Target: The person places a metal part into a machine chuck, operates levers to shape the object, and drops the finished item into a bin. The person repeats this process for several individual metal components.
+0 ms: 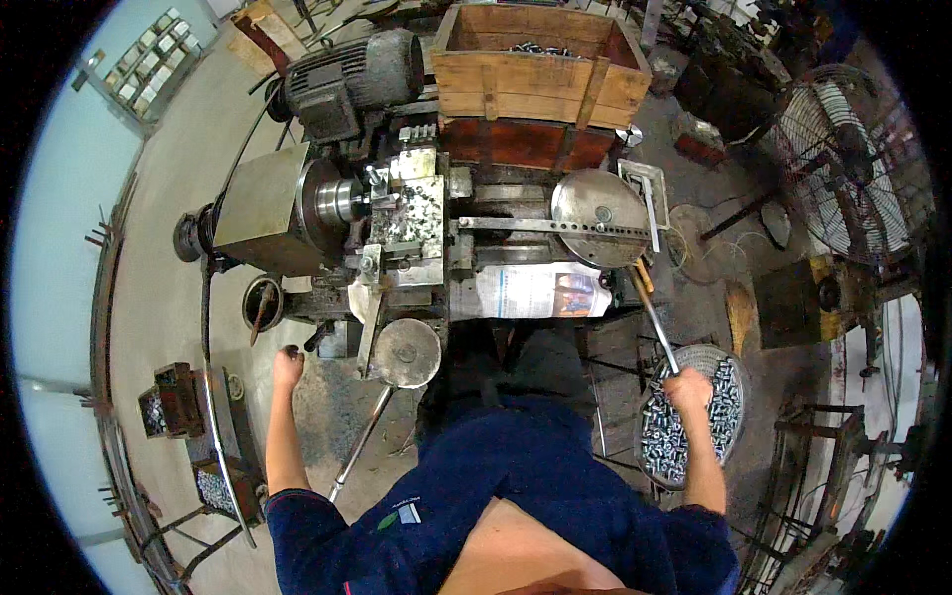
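Note:
My right hand (688, 390) is wrapped round the end of a long metal lever (656, 322), which slopes up to the right end of a small lathe. Beneath that hand is a round basket (706, 350) full of small shiny metal pieces. My left hand (289, 367) is held off to the left with its fingers curled; a small dark spot shows at the fingertips, too small to name. It is close to a dark pot (279, 297) with a stick in it. The lathe's chuck (337, 198) faces a tool slide (421, 213) strewn with metal chips.
A round metal plate (405, 347) on a post stands before the lathe. A larger disc (585, 203) with a perforated bar and a newspaper sheet (526, 291) lie on its right. Behind are a motor (347, 84) and wooden crate (526, 94). A fan (838, 169) stands far right.

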`<state>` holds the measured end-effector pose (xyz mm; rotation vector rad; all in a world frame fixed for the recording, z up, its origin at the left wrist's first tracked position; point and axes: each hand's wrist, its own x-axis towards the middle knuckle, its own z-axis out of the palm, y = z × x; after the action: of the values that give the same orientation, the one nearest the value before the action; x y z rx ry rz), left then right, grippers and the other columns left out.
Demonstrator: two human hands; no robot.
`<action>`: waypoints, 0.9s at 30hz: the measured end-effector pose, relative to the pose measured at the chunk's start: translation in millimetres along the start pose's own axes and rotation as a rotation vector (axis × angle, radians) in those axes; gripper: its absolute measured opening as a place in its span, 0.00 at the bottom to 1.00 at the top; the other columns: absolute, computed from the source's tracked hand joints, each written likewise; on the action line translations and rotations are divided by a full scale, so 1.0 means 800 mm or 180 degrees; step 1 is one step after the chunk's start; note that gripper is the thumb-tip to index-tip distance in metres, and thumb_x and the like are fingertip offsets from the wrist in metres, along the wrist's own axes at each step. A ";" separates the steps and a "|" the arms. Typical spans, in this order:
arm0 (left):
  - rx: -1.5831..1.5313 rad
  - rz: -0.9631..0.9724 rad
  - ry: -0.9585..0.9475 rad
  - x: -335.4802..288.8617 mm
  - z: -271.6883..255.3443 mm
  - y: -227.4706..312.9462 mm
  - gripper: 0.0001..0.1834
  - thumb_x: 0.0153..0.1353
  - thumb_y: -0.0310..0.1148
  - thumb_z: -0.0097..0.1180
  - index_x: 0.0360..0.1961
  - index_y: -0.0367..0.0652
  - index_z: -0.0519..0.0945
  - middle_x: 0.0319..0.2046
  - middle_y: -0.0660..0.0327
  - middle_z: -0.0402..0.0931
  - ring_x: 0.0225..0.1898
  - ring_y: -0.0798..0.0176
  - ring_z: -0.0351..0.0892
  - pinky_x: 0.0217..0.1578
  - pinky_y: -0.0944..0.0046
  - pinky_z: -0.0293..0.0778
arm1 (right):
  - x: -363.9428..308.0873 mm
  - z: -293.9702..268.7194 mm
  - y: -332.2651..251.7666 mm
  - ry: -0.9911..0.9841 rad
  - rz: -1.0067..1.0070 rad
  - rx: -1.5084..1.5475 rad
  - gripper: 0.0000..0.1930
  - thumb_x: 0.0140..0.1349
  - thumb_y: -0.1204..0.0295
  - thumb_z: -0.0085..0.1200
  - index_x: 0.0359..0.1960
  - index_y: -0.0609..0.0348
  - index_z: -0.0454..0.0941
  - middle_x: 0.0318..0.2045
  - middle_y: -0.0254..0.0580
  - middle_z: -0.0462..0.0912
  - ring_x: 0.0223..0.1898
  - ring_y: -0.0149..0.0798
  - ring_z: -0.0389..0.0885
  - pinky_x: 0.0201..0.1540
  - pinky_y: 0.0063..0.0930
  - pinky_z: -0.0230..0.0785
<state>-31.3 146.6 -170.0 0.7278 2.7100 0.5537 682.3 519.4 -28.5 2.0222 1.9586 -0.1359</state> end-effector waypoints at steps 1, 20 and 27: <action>0.0197 0.0031 -0.0035 0.001 -0.007 0.036 0.19 0.50 0.35 0.55 0.43 0.37 0.76 0.35 0.47 0.77 0.40 0.47 0.77 0.40 0.56 0.72 | 0.017 -0.009 0.013 0.0117 0.0097 -0.0001 0.18 0.40 0.57 0.52 0.26 0.59 0.79 0.29 0.51 0.81 0.34 0.51 0.80 0.37 0.41 0.73; 0.1624 0.0271 -0.0389 0.023 0.055 0.056 0.22 0.52 0.49 0.52 0.38 0.40 0.73 0.32 0.49 0.78 0.37 0.46 0.77 0.37 0.50 0.73 | 0.230 -0.071 0.002 0.0896 0.0767 -0.0329 0.22 0.47 0.64 0.52 0.47 0.56 0.71 0.51 0.42 0.73 0.59 0.46 0.62 0.58 0.61 0.48; 0.0580 0.0220 0.0205 0.001 0.107 -0.021 0.23 0.51 0.43 0.56 0.43 0.37 0.72 0.34 0.46 0.77 0.32 0.48 0.79 0.35 0.52 0.74 | 0.122 -0.042 -0.088 0.2073 -0.0964 0.0723 0.37 0.36 0.65 0.57 0.56 0.56 0.65 0.55 0.50 0.67 0.61 0.50 0.59 0.61 0.48 0.51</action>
<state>-8.5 158.0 -253.2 0.8664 2.8311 0.3537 613.4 623.1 -36.2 2.0606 2.7536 0.2832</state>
